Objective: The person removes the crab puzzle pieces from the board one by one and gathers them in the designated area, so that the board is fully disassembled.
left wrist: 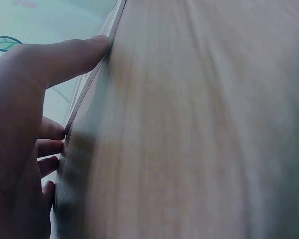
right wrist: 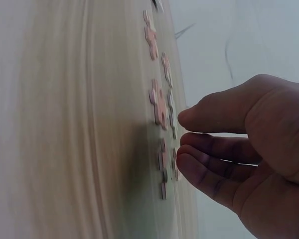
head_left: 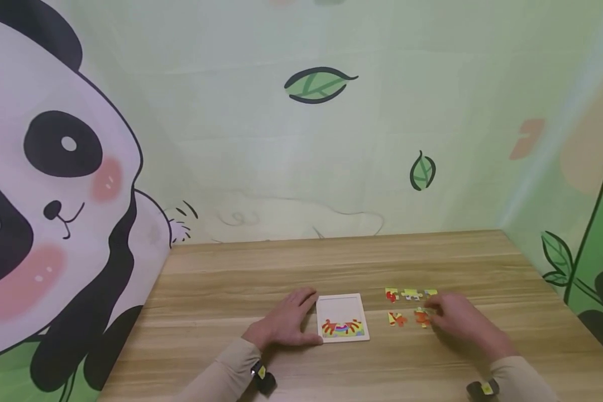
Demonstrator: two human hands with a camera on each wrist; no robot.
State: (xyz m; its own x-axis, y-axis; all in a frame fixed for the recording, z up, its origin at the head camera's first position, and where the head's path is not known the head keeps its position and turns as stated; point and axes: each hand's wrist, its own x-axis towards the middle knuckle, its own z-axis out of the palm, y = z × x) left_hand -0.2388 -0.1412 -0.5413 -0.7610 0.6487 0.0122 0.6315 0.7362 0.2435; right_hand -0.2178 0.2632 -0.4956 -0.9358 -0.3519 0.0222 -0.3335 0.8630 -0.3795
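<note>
A square white puzzle tray (head_left: 339, 312) lies flat on the table. Its lower part holds fitted pieces (head_left: 343, 328) with a red, yellow and rainbow picture; the upper part shows bare white. My left hand (head_left: 290, 319) rests at its left side, thumb at the lower corner and fingertips at the upper one; in the left wrist view the thumb (left wrist: 72, 57) touches the tray's edge. To the right, loose jigsaw pieces (head_left: 396, 319) lie in two rows. Over their right end hovers my right hand (head_left: 457, 315), thumb and fingers parted with nothing between them, covering part of the rows.
The wooden table (head_left: 221, 279) reaches back to a printed cloth wall (head_left: 261, 167) with a panda (head_left: 65, 167) on the left. Dark wrist devices (head_left: 263, 379) sit on both wrists, close above the table's near part.
</note>
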